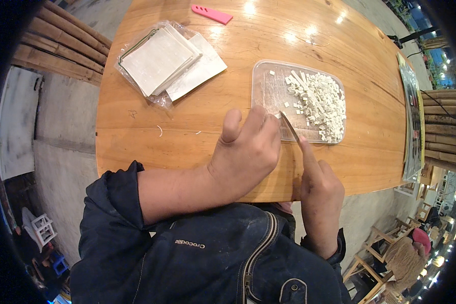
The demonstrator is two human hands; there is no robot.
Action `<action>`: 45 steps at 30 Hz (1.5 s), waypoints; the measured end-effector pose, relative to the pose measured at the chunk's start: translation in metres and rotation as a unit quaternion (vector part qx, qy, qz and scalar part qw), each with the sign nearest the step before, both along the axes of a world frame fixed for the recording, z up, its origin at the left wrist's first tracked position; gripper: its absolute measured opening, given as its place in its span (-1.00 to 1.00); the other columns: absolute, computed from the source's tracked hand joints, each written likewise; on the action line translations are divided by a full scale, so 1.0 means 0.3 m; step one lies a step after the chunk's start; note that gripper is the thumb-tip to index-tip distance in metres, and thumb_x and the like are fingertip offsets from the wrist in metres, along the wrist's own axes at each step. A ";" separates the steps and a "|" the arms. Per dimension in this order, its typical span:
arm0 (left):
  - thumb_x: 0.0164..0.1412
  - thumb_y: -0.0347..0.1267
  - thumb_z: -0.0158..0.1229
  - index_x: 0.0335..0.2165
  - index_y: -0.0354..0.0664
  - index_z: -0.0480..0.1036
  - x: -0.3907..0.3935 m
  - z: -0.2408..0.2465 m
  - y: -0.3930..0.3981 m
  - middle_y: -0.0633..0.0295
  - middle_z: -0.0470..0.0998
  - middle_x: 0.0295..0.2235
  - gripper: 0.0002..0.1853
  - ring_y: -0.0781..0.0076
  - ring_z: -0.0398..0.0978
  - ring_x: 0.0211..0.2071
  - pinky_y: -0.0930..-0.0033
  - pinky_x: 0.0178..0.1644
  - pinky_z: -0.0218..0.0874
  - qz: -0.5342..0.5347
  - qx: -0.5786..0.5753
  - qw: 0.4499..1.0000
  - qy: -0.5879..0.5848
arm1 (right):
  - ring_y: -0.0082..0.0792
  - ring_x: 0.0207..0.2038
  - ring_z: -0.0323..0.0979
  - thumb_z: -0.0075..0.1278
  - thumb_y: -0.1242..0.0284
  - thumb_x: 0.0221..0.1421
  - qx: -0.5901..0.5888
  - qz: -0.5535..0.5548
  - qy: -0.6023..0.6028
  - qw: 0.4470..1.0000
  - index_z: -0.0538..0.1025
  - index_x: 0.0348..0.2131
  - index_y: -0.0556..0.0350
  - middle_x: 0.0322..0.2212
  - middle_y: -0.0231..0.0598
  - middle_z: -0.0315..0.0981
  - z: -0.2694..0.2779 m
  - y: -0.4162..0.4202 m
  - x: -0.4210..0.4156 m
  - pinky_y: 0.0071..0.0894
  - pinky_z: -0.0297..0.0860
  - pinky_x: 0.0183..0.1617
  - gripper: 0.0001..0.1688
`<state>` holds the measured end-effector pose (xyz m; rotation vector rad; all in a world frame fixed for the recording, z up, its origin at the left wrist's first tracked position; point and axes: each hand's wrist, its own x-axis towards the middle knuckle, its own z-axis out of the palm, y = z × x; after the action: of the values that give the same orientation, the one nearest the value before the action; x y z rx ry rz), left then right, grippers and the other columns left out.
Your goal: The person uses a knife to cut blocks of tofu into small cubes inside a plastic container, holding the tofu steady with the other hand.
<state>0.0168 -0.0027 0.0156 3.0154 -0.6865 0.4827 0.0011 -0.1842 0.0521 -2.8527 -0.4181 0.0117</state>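
A shallow clear plastic tray or lid (268,89) lies on the wooden table, with a heap of small white square pieces (323,102) and a few thin strips on its right side. My right hand (321,186) grips a knife (290,126), its blade pointing up and left over the tray's near edge. Beside the blade tip, my left hand (250,146) rests with curled fingers at the tray's lower left corner. A small white bit shows between its fingertips and the blade; whether the fingers pinch it is hidden.
Flat white sheets (159,60) lie stacked on a clear plastic bag at the table's upper left. A pink slotted blade cover (212,15) is at the far edge. Plastic-covered printed matter (412,117) lies along the right edge. Small white scraps (159,131) are left of my left hand.
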 end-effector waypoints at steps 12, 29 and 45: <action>0.06 -0.36 0.10 -0.13 -0.27 0.58 -0.003 0.003 0.007 0.34 0.48 -0.20 -0.61 0.38 0.31 -0.06 0.06 -0.04 -0.19 -0.013 -0.014 0.999 0.027 | -0.23 -0.60 0.33 0.11 0.72 -0.13 0.111 0.017 0.036 0.993 0.43 0.22 -0.23 -0.60 -0.19 0.25 -0.004 -0.043 0.008 -0.22 0.35 -0.46 -0.11; 0.03 -0.37 0.11 -0.17 -0.29 0.58 -0.003 0.008 0.016 0.30 0.54 -0.14 -0.62 0.37 0.33 -0.09 0.04 -0.08 -0.16 -0.011 -0.037 0.999 0.037 | -0.25 -0.62 0.33 0.10 0.70 -0.14 0.049 0.010 0.031 0.998 0.42 0.22 -0.22 -0.62 -0.21 0.25 0.007 -0.043 -0.005 -0.20 0.36 -0.49 -0.11; 0.06 -0.37 0.07 -0.14 -0.32 0.57 -0.003 0.011 0.016 0.28 0.54 -0.12 -0.61 0.35 0.33 -0.09 0.04 -0.09 -0.15 -0.012 -0.025 0.999 0.041 | -0.22 -0.58 0.30 0.06 0.78 -0.08 0.034 0.003 0.026 0.999 0.45 0.19 -0.13 -0.61 -0.10 0.27 -0.011 0.003 -0.011 -0.32 0.34 -0.40 -0.17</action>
<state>0.0157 0.0022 0.0189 2.9577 -0.6925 0.3683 -0.0021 -0.1835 0.0489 -2.7775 -0.4097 0.0719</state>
